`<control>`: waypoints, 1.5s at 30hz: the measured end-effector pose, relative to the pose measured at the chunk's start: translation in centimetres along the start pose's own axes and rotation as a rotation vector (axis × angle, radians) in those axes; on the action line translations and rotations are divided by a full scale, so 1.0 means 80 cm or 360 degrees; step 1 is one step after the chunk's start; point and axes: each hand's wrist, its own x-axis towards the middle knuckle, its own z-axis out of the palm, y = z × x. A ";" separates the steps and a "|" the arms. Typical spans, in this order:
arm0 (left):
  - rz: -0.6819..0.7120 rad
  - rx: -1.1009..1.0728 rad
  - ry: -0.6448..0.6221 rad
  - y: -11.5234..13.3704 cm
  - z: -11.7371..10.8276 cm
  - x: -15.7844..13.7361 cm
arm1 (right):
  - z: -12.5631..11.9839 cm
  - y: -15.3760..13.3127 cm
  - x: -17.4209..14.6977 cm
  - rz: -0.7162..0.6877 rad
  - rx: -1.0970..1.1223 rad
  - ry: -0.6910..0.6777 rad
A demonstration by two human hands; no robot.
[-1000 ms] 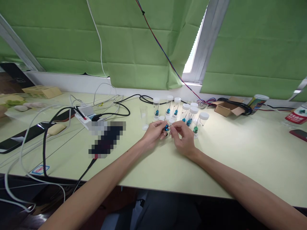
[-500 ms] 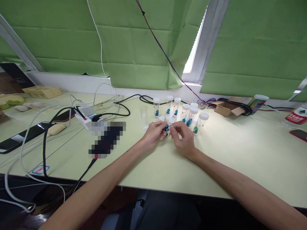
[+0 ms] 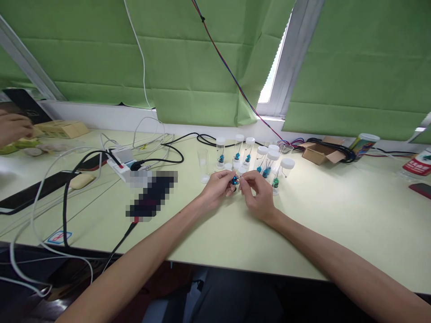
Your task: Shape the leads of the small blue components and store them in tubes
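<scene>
A: What is at the centre?

B: A small, shiny blue piece [image 3: 235, 180], between the two hands near the middle of the view. It is held low over the bench [image 3: 336, 224]; I cannot tell whether it touches the surface.

A: How do the hands have it?

B: The left hand [image 3: 217, 187] pinches it between thumb and fingers. The right hand [image 3: 257, 193] is at its other side, thumb and forefinger bent close together. That spot is too small to see clearly, so I cannot tell whether the right fingertips grip any part of it.

A: What would make this fingertip work go well?

B: My judgement: let the left hand be a steady, light clamp while the right makes tiny, slow moves. Bracing both wrists on the bench would reduce shake. So small a piece could slip free, so working low is sensible.

A: What is close by?

B: Just behind stand capped clear tubes [image 3: 239, 147], several with blue contents. The rightmost tube holds a green piece [image 3: 276, 183], near the right knuckles, so sideways sweeps are best avoided. Beside the left hand is an uncapped clear tube [image 3: 203, 159].

A: And farther out?

B: A power strip [image 3: 117, 165] to the left, an open cardboard box [image 3: 319, 153] to the right, and another person's hand [image 3: 13, 128] at the far left.
</scene>
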 end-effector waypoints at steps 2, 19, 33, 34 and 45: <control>0.0007 0.0003 -0.0001 -0.001 -0.001 0.001 | 0.000 0.000 0.000 0.0001 0.0002 0.0000; 0.0034 0.0051 -0.0017 -0.002 -0.001 0.001 | 0.000 0.002 -0.001 0.0018 0.0029 -0.0015; 0.0027 0.0076 -0.0057 -0.003 -0.003 0.002 | 0.000 0.003 -0.002 0.0018 0.0048 -0.0018; 0.0024 0.0081 -0.0059 -0.003 -0.003 0.002 | 0.000 0.003 -0.002 0.0017 0.0051 -0.0019; 0.0028 0.0084 -0.0060 -0.003 -0.002 0.001 | 0.001 0.002 -0.002 0.0013 0.0019 -0.0036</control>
